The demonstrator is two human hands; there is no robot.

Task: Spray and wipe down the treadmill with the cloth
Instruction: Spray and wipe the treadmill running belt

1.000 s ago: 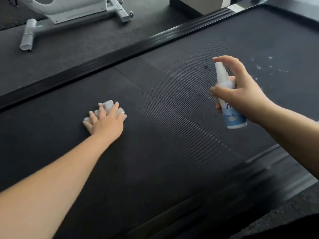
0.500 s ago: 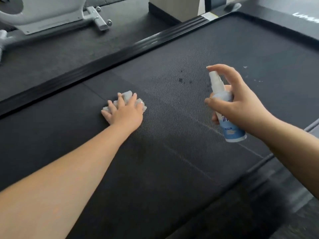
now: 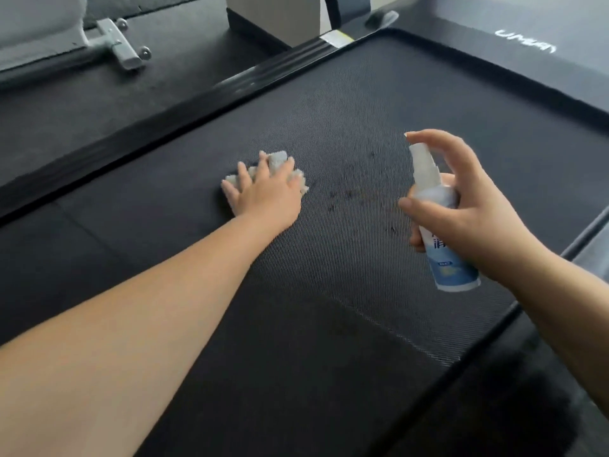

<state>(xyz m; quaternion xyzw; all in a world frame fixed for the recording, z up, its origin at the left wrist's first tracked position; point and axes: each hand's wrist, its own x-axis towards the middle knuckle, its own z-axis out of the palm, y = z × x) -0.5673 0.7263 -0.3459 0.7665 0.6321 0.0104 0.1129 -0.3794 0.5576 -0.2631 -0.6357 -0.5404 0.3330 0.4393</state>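
Observation:
The black treadmill belt [image 3: 346, 291] fills most of the head view, with small dark wet specks near its middle. My left hand [image 3: 263, 192] presses flat on a crumpled pale grey cloth [image 3: 278, 159], which shows past the fingertips. To the right, my right hand [image 3: 468, 209] holds a small white and blue spray bottle [image 3: 441, 245] upright above the belt. The index finger rests over the nozzle, which points left toward the specks.
A black ribbed side rail [image 3: 164, 127] borders the belt on the far side, and another rail [image 3: 527, 324] runs along the near right. Beyond the far rail is dark floor matting with the grey base of another machine [image 3: 122, 47]. A beige box [image 3: 280, 18] stands at the top.
My left hand has slid the cloth to the right along the belt, closer to the wet specks. The right hand with the bottle stays roughly where it was, and the view has shifted toward the treadmill's front.

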